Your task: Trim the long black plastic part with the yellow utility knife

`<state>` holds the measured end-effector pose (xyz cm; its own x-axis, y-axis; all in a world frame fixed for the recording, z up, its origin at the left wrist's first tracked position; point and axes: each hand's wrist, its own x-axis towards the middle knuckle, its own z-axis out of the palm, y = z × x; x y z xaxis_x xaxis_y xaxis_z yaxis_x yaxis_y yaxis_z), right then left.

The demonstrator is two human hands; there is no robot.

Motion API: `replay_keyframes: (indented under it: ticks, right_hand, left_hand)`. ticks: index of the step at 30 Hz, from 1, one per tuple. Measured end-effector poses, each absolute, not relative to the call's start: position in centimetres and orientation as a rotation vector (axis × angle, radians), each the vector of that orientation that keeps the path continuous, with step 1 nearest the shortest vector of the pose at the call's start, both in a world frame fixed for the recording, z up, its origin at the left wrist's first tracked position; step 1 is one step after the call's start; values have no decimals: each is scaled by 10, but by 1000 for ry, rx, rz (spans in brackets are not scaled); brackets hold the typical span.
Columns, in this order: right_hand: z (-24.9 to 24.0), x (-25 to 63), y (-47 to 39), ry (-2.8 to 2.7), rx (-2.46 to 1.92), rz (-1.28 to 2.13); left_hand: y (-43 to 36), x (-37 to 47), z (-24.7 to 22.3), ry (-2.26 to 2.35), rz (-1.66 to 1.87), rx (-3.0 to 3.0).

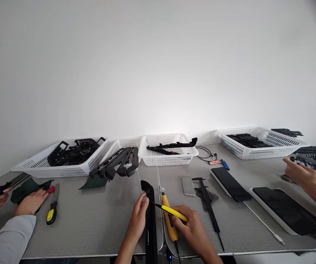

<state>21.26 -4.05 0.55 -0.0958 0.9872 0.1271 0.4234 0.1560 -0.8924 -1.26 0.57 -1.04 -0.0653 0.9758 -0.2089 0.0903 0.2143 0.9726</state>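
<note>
My left hand (137, 221) is closed around the left edge of a long black plastic trim piece (150, 223), which stands lengthwise over the near table edge with its curved, ribbed end away from me. In my right hand (192, 227) is a slim yellow-and-black craft knife (174, 212). Its thin dark tip points left and meets the right side of the trim piece near the upper end; whether it touches is too small to tell. Beneath the knife lies a yellow corded power tool (169, 219) with a small white round head.
White baskets (168, 160) with black plastic parts line the wall. To the right lie a caliper (207, 203), a small grey device (188, 185), phones (230, 184) and a blue lighter (225, 164). Co-workers' hands (33, 201) work at both sides; a yellow-black knife (52, 209) lies left.
</note>
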Motion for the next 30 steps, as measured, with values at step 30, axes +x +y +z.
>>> replay_keyframes:
  ticks: [30]
  right_hand:
    - [7,213,-43,-1534,-1392,917]
  left_hand:
    - [7,-15,-16,1375,1087,1065]
